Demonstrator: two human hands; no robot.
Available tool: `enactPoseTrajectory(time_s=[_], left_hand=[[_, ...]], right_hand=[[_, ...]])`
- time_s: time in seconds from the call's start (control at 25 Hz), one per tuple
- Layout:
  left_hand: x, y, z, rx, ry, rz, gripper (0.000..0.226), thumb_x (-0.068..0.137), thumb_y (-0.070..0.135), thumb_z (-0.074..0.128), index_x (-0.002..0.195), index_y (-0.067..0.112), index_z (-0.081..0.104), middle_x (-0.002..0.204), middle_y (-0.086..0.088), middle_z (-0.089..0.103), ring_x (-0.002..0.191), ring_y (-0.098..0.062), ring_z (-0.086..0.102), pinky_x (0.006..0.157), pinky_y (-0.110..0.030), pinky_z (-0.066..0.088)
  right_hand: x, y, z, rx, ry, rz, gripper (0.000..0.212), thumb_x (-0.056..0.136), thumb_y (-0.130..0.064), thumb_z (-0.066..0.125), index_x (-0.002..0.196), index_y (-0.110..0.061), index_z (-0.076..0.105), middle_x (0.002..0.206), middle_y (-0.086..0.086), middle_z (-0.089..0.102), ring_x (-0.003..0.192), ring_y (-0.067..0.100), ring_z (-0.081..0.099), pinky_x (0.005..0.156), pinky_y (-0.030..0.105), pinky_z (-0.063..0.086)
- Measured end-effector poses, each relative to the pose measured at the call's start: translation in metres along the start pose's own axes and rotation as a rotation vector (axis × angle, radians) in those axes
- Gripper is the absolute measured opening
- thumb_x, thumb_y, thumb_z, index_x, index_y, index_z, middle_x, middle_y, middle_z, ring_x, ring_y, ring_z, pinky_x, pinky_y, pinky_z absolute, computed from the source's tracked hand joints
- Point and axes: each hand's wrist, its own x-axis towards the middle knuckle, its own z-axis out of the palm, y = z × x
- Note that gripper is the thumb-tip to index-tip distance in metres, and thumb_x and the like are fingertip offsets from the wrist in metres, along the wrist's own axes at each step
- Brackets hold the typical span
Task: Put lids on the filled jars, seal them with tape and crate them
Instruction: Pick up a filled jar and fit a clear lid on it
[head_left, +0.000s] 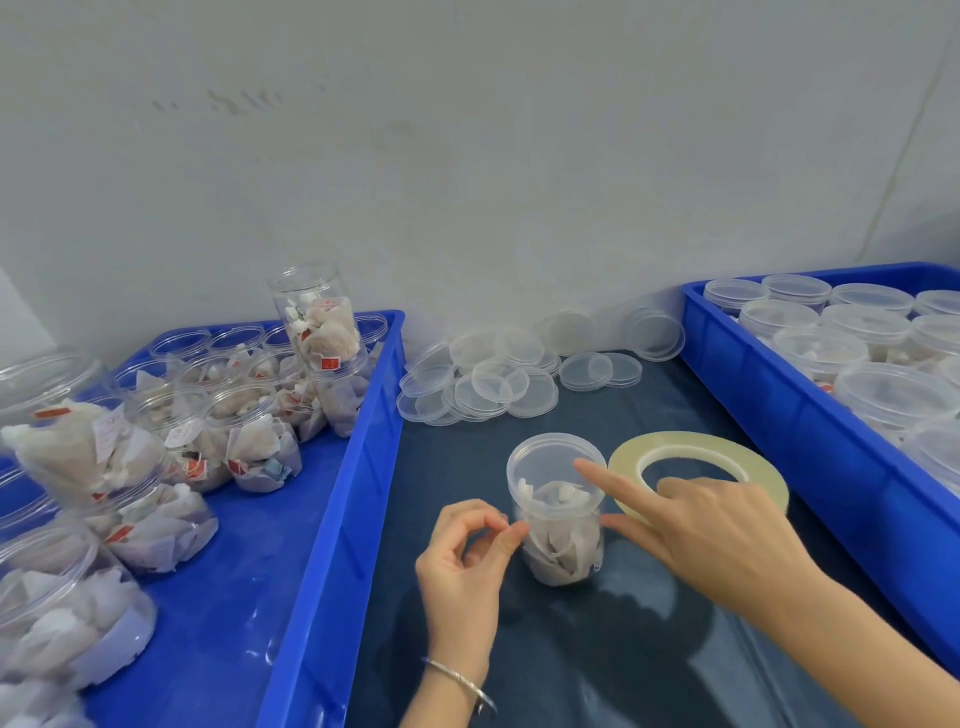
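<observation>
Dark worktop (649, 649) against a grey wall. Lidded jar (558, 512) upright mid-worktop. Left hand (460, 564) just left of jar, thumb and forefinger pinched together near its side; can't tell if tape's between them. Right hand (701, 525) right of jar, forefinger on lid, other fingers loose. Tape roll (698, 452) flat, right of jar. Loose lids (493, 382) behind jar; blue crates either side.

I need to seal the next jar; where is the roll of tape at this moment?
In the head view, the roll of tape lies flat on the dark table, right of the lidded jar, partly under the right hand, near the right blue crate.
</observation>
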Motion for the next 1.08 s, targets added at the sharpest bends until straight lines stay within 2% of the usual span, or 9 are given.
enactPoseTrajectory(time_s=[0.08, 0.2, 0.32, 0.4, 0.56, 0.88, 0.96, 1.08], left_hand=[[0.004, -0.002, 0.001, -0.021, -0.026, 0.002, 0.027, 0.069, -0.009, 0.076, 0.061, 0.014, 0.065, 0.084, -0.004, 0.063, 0.08, -0.008, 0.062, 0.069, -0.014, 0.049], [0.005, -0.003, 0.001, -0.05, -0.046, -0.003, 0.028, 0.07, -0.011, 0.075, 0.061, 0.015, 0.065, 0.089, -0.005, 0.064, 0.084, -0.008, 0.062, 0.072, -0.015, 0.05], [0.006, -0.003, 0.001, -0.053, -0.06, -0.008, 0.023, 0.071, -0.01, 0.074, 0.064, 0.009, 0.064, 0.093, -0.009, 0.064, 0.084, -0.006, 0.063, 0.074, -0.015, 0.05], [0.008, -0.003, 0.002, -0.058, -0.06, -0.019, 0.024, 0.072, -0.01, 0.074, 0.064, 0.01, 0.064, 0.095, -0.009, 0.063, 0.084, -0.005, 0.063, 0.073, -0.015, 0.05], [0.01, -0.002, 0.003, -0.058, -0.059, -0.026, 0.025, 0.072, -0.009, 0.074, 0.063, 0.013, 0.064, 0.095, -0.009, 0.064, 0.085, -0.006, 0.063, 0.072, -0.016, 0.051], [0.013, -0.007, 0.005, -0.07, -0.076, -0.035, 0.023, 0.073, -0.007, 0.074, 0.064, 0.012, 0.064, 0.096, -0.008, 0.065, 0.088, -0.008, 0.064, 0.071, -0.015, 0.05], [0.017, -0.009, 0.005, -0.096, -0.121, -0.028, 0.02, 0.075, -0.006, 0.072, 0.072, 0.01, 0.061, 0.101, -0.003, 0.067, 0.096, -0.008, 0.065, 0.076, -0.016, 0.051], [0.026, -0.008, 0.005, -0.176, -0.305, -0.059, 0.032, 0.08, -0.008, 0.067, 0.1, 0.013, 0.053, 0.125, 0.005, 0.061, 0.114, -0.01, 0.061, 0.085, -0.02, 0.051]], right_hand=[[0.0, 0.002, 0.003, 0.001, 0.02, -0.016, 0.055, 0.092, -0.052, 0.024, 0.12, -0.032, 0.067, 0.046, -0.005, 0.02, 0.034, 0.013, 0.014, 0.045, 0.02, -0.004], [-0.002, 0.003, 0.006, 0.01, 0.034, -0.04, 0.053, 0.092, -0.051, 0.028, 0.119, -0.031, 0.068, 0.046, -0.005, 0.02, 0.034, 0.013, 0.015, 0.044, 0.021, -0.001], [-0.002, 0.003, 0.007, 0.018, 0.025, -0.048, 0.049, 0.088, -0.048, 0.034, 0.118, -0.03, 0.069, 0.046, -0.004, 0.02, 0.027, 0.017, 0.025, 0.038, 0.024, 0.01], [-0.001, 0.003, 0.008, 0.021, 0.034, -0.052, 0.049, 0.088, -0.047, 0.034, 0.118, -0.03, 0.068, 0.046, -0.004, 0.021, 0.026, 0.017, 0.029, 0.038, 0.024, 0.011], [-0.001, 0.002, 0.01, 0.03, 0.044, -0.036, 0.048, 0.089, -0.048, 0.034, 0.117, -0.032, 0.069, 0.046, -0.003, 0.021, 0.035, 0.016, 0.016, 0.039, 0.023, 0.01], [-0.001, 0.001, 0.01, 0.045, 0.042, -0.048, 0.047, 0.09, -0.047, 0.033, 0.117, -0.032, 0.069, 0.045, -0.004, 0.021, 0.036, 0.016, 0.016, 0.042, 0.023, 0.005], [-0.001, 0.003, 0.011, 0.049, 0.049, -0.051, 0.046, 0.089, -0.047, 0.034, 0.116, -0.032, 0.069, 0.044, -0.003, 0.023, 0.035, 0.016, 0.018, 0.041, 0.023, 0.007], [-0.001, 0.006, 0.012, 0.053, 0.051, -0.052, 0.045, 0.088, -0.047, 0.037, 0.115, -0.033, 0.07, 0.038, -0.002, 0.033, 0.03, 0.017, 0.028, 0.039, 0.023, 0.01]])
